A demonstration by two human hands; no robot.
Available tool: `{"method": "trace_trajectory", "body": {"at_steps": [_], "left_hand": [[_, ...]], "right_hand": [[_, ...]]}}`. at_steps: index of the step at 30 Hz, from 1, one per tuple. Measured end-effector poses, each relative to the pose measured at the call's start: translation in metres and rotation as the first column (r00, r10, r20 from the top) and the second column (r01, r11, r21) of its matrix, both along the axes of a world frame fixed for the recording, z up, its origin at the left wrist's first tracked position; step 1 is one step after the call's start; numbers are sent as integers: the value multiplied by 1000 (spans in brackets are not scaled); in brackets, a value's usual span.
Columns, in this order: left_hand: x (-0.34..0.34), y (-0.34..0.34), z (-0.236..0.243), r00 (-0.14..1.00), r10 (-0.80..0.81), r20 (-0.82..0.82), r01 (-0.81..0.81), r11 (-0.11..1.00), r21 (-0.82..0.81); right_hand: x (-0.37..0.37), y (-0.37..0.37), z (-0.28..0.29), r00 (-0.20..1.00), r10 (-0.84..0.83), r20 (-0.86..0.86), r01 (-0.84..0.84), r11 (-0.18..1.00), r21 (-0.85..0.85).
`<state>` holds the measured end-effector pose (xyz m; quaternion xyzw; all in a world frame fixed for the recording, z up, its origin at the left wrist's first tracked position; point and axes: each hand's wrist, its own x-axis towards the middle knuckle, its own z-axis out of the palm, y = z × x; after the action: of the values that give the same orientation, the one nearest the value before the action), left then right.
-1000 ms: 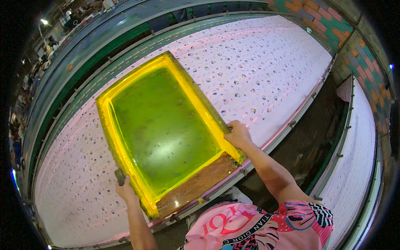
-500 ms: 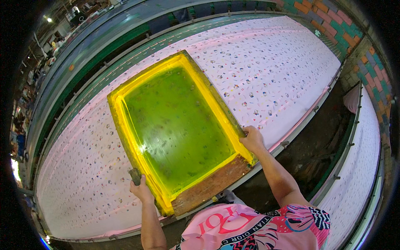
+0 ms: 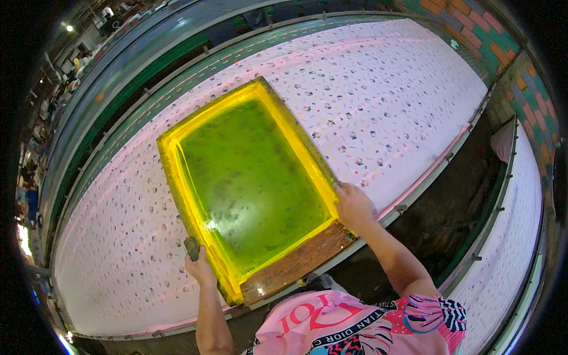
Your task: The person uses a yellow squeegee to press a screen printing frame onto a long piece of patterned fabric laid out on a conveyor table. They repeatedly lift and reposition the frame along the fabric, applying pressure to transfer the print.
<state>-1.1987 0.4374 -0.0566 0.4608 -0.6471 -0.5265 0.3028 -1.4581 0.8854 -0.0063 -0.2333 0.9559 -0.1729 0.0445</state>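
A screen-printing frame point(image 3: 248, 183) lies across the printed cloth in front of me, slanted with its far end to the left. Bright yellow edging surrounds its translucent green mesh, and a bare brown wooden strip forms the near end. My left hand point(image 3: 202, 271) is closed on the frame's left side near the close corner, just below a small dark block point(image 3: 191, 248) fixed there. On the opposite side, my right hand point(image 3: 355, 207) wraps round the right rail; its fingertips are partly hidden. Whether the frame touches the cloth or hovers slightly above it, I cannot tell.
White-pink cloth point(image 3: 384, 89) with small scattered motifs covers the long table, whose near rail point(image 3: 399, 211) carries small clamps. Another cloth-covered table point(image 3: 503, 254) stands at the right, past a dark gap. A coloured brick wall point(image 3: 473, 29) rises at the far right.
The frame has shifted slightly and looks a little smaller, as if lower toward the cloth. My right hand has moved slightly left with it; both hands keep their hold.
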Motion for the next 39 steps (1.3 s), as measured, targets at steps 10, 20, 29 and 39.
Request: {"method": "trace_trajectory", "body": {"at_steps": [10,20,29,39], "left_hand": [[-1,-2,-15,965,40,260,13,980,-199],[-4,6,-10,963,100,251,-17,950,-312],[0,-4,-41,987,138,86,-88,897,-434],[1,5,-13,994,60,93,-32,959,-281]], "right_hand": [[114,-48,41,657,743,133,-750,662,8],[114,-117,63,720,623,307,-690,689,222],[164,-107,48,775,629,55,-632,771,76],[76,-192,-1,762,598,-247,-601,796,74]]}}
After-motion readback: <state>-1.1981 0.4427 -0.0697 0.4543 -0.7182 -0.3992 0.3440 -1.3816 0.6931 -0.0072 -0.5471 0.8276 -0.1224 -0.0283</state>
